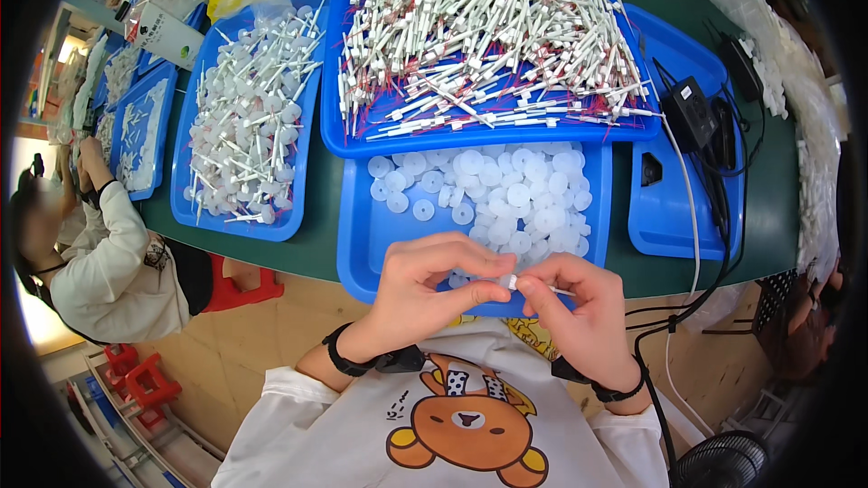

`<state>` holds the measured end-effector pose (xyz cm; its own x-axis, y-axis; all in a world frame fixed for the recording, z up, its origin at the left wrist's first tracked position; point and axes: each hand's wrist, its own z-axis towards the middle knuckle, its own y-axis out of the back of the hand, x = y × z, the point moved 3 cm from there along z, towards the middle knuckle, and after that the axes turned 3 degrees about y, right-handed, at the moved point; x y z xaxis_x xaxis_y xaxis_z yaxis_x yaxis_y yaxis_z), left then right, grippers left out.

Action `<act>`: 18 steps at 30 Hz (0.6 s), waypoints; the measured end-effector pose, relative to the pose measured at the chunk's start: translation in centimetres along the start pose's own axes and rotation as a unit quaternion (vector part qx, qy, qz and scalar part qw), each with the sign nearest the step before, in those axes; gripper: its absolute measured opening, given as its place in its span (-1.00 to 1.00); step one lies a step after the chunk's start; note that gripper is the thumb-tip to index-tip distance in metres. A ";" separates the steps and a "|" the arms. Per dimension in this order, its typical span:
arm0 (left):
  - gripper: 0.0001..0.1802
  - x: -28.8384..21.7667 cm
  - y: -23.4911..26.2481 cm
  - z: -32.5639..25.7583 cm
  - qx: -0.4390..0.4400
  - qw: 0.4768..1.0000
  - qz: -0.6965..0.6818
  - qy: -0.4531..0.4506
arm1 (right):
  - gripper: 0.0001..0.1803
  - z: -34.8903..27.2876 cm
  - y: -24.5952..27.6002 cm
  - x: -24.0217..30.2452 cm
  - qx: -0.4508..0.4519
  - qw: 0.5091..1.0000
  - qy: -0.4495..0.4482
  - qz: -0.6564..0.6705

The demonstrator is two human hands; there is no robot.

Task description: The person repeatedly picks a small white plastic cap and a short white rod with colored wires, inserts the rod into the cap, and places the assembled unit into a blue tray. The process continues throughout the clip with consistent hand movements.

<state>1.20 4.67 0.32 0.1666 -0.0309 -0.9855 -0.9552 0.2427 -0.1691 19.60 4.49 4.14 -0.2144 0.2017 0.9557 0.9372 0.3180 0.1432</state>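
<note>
Green surface (307, 258) crowded with blue trays. Far left, a seated co-worker (108, 271). Next, a tray of finished pins (244, 117); behind centre, a stick tray (488, 45); at the near edge, a disc tray (371, 244). Left hand (425, 285) curled shut over the tray's near rim, pinching a small white disc (509, 281). Right hand (570, 303) closed on a thin white stick (556, 290), tip meeting the disc. Pieces small, pale, smooth. Likely slip: stick missing the disc's hole, or disc dropping off the rim to the floor. Right edge: black adapter (689, 108) and cables.
</note>
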 end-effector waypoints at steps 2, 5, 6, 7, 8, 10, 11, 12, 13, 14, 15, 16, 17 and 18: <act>-0.76 0.1 0.1 0.0 0.000 1.000 0.008 0.014 | -0.89 -0.1 -0.1 0.2 0.014 0.997 -0.063 0.049; -0.74 -0.5 0.0 -0.2 -0.011 0.999 0.043 0.022 | -0.88 -0.2 -0.3 0.5 0.000 0.995 -0.077 0.066; -0.73 -1.0 -0.1 -0.3 -0.017 0.998 0.058 0.022 | -0.88 -0.3 -0.2 0.7 0.011 0.997 -0.054 0.058; -0.73 -1.8 -0.1 -0.4 -0.014 0.996 0.084 -0.001 | -0.87 -0.3 -0.1 0.9 0.019 0.998 -0.031 0.049; -0.72 -2.8 0.0 -0.5 -0.013 0.994 0.109 -0.025 | -0.86 -0.2 -0.1 1.1 0.027 0.999 -0.007 0.039; -0.72 -4.1 0.8 -1.0 -0.052 0.986 0.143 -0.062 | -0.81 -0.5 0.2 1.3 -0.081 0.994 0.064 0.029; -0.71 -4.6 1.5 -1.4 -0.093 0.981 0.152 -0.075 | -0.78 -0.6 0.3 1.5 -0.134 0.986 0.101 0.025; -0.71 -5.0 2.4 -1.7 -0.135 0.974 0.159 -0.088 | -0.73 -0.8 0.9 1.8 -0.137 0.982 0.127 -0.030; -0.71 -5.2 3.7 -1.9 -0.186 0.952 0.203 -0.134 | -0.73 -1.1 1.4 1.6 -0.140 0.980 0.131 -0.050; -0.72 -5.6 5.5 -2.6 -0.251 0.933 0.232 -0.114 | -0.72 -1.4 1.7 1.4 -0.143 0.978 0.135 -0.069; -0.72 -6.7 6.8 -2.4 -0.313 0.908 0.243 -0.133 | -0.72 -1.7 2.2 1.5 -0.150 0.976 0.132 -0.089; -0.70 -7.2 8.5 -3.1 -0.373 0.879 0.267 -0.133 | -0.75 -1.7 2.4 1.5 -0.148 0.975 0.133 -0.099; -0.70 -7.6 10.1 -3.6 -0.432 0.845 0.292 -0.122 | -0.77 -1.6 2.9 1.3 -0.147 0.974 0.132 -0.107; -0.69 -8.3 11.4 -3.7 -0.441 0.805 0.376 -0.126 | -0.79 -1.5 3.2 1.5 -0.143 0.974 0.129 -0.118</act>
<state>-11.98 4.10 6.54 -0.6012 0.0280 -0.7986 -0.5929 -0.6857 0.4223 22.70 4.40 6.38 -0.3920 -0.0980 0.9147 0.9162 0.0486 0.3979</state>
